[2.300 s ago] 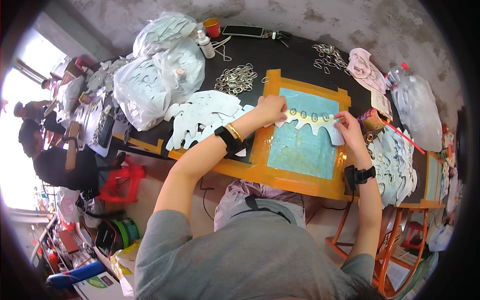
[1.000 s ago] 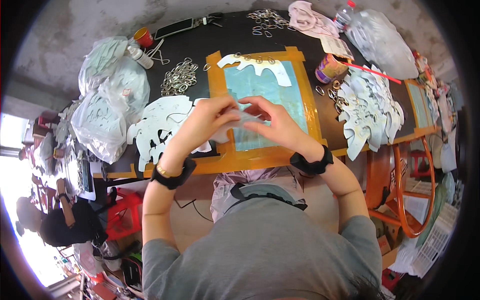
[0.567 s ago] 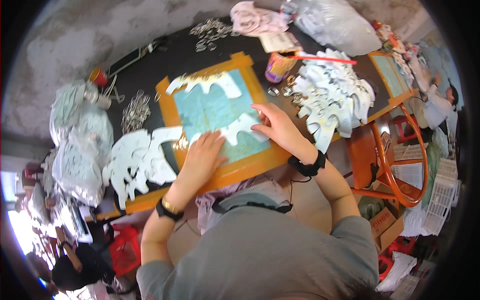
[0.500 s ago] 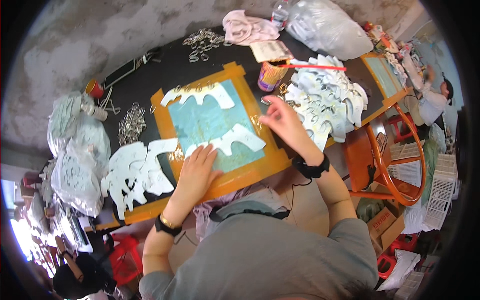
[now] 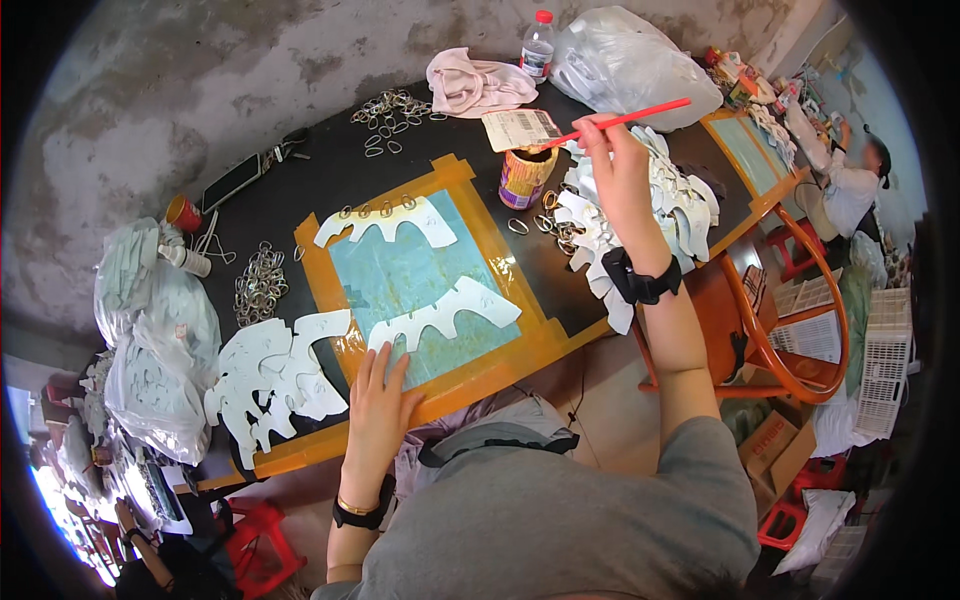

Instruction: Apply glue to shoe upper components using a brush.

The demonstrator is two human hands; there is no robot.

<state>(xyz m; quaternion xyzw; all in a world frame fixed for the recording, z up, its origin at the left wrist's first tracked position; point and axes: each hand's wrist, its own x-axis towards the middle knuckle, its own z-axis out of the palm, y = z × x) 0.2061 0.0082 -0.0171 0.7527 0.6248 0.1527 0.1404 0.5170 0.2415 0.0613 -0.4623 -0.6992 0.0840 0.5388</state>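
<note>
My right hand (image 5: 624,185) is closed on a thin red stick (image 5: 658,108), whose lower end reaches the mouth of an open, stained can (image 5: 525,180). What is on that end is hidden. My left hand (image 5: 376,410) lies flat with fingers outstretched, its tips at the lower edge of a white scalloped piece (image 5: 462,310) on the blue-green mat (image 5: 415,265). Another white scalloped piece (image 5: 425,217) lies farther up the mat, with several metal rings (image 5: 387,209) along its upper edge. Orange-brown tape (image 5: 500,255) borders the mat.
White cut pieces (image 5: 270,375) are stacked at left, with a larger heap (image 5: 685,200) at right. Loose metal rings lie in a left pile (image 5: 260,285) and a far pile (image 5: 388,112). A pink cloth (image 5: 478,82), bottle (image 5: 537,48) and plastic bag (image 5: 630,65) stand behind. An orange chair (image 5: 790,370) is at right.
My right hand has moved up and right and taken hold of the red stick, which now tilts more steeply. My left hand has slid down toward the mat's near edge.
</note>
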